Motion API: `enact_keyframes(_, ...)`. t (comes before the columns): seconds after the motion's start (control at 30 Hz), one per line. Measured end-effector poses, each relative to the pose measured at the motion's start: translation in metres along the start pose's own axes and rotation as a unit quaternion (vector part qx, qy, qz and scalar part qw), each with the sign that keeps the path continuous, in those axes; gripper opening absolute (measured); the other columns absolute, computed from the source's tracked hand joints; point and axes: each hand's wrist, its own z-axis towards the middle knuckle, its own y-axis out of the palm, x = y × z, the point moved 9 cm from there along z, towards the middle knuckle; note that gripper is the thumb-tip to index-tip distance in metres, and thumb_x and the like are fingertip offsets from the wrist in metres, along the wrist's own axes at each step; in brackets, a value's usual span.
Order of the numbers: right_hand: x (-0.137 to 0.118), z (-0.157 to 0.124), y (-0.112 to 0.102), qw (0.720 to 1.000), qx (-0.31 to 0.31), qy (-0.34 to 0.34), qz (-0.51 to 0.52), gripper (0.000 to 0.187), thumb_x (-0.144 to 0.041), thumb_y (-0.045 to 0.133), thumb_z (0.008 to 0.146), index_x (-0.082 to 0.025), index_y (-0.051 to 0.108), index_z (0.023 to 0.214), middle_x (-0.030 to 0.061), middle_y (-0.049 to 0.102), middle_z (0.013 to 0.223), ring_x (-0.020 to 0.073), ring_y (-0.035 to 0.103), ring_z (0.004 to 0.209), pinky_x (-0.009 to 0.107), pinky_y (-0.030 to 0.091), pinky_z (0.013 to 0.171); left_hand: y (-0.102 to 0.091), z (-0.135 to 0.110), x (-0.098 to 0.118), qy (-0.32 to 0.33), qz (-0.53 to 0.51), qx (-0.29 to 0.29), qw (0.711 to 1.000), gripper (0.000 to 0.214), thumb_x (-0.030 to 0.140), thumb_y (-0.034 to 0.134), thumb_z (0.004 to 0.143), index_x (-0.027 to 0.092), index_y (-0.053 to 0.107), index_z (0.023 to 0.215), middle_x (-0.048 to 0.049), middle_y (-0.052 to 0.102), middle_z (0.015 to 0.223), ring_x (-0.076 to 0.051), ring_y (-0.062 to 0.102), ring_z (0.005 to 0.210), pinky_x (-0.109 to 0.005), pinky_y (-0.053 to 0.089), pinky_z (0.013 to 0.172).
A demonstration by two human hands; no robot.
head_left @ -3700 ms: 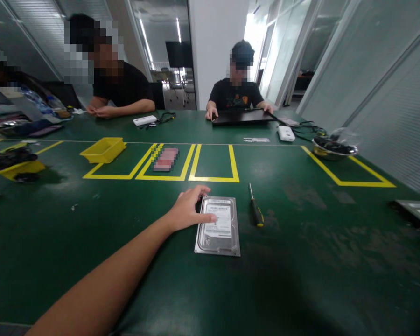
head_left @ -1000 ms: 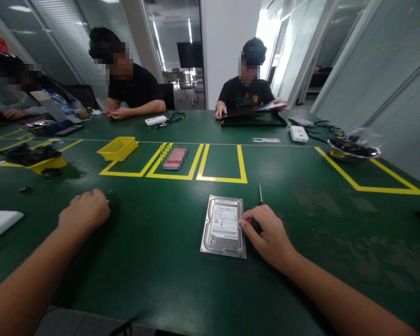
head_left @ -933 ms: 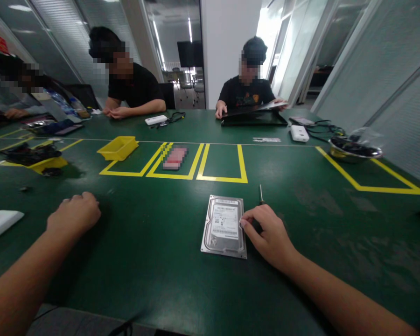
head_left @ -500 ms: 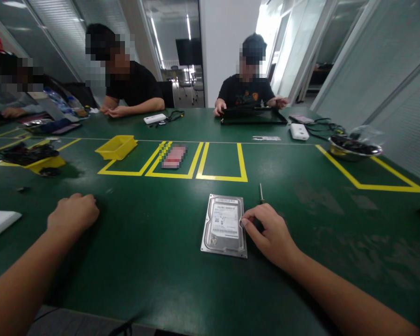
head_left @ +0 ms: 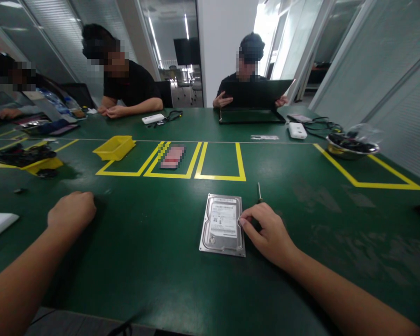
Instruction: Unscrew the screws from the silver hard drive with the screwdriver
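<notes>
A silver hard drive with a white label lies flat on the green table in front of me. My right hand rests at its right edge, thumb and index fingertips pinched together there. Whatever is between those fingertips is too small to make out. The metal shaft of a screwdriver points away from me just beyond the knuckles; its handle is mostly hidden by the hand, so I cannot tell whether it is gripped. My left hand rests closed on the table, well left of the drive, fingers curled under with nothing visible in them.
Yellow tape outlines mark the table beyond the drive. A yellow bin, a blurred pink item and a metal bowl of cables stand farther back. A white object lies left. Across sits a co-worker holding a black panel.
The co-worker opposite has raised a black panel upright above the black frame on the table. My hands have stayed nearly still beside the hard drive; the view has shifted slightly.
</notes>
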Motion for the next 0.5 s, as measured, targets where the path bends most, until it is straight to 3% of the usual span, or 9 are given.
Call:
enact_keyframes(0.23,0.001,-0.001,0.0,1.0,0.001,-0.003,0.004,0.009,-0.021,0.055,0.091,-0.019,0.062,0.084,0.0017,0.06,0.075,0.0173,0.052,0.075,0.032,0.04,0.071,-0.008,-0.006,0.01,0.033,0.014,0.021,0.999,0.028,0.025,0.04,0.086,0.011,0.064,0.092,-0.0203,0.064,0.105,-0.032,0.061,0.09,-0.029,0.042,0.062)
enact_keyframes(0.5,0.001,-0.001,0.0,1.0,-0.001,-0.001,0.006,0.01,-0.02,0.056,0.091,-0.019,0.062,0.085,0.0018,0.06,0.076,0.0172,0.052,0.076,0.032,0.04,0.072,-0.012,-0.009,0.012,0.034,0.038,0.05,0.997,0.026,0.026,0.035,0.091,0.015,0.058,0.096,-0.016,0.064,0.103,-0.029,0.06,0.089,-0.027,0.041,0.058)
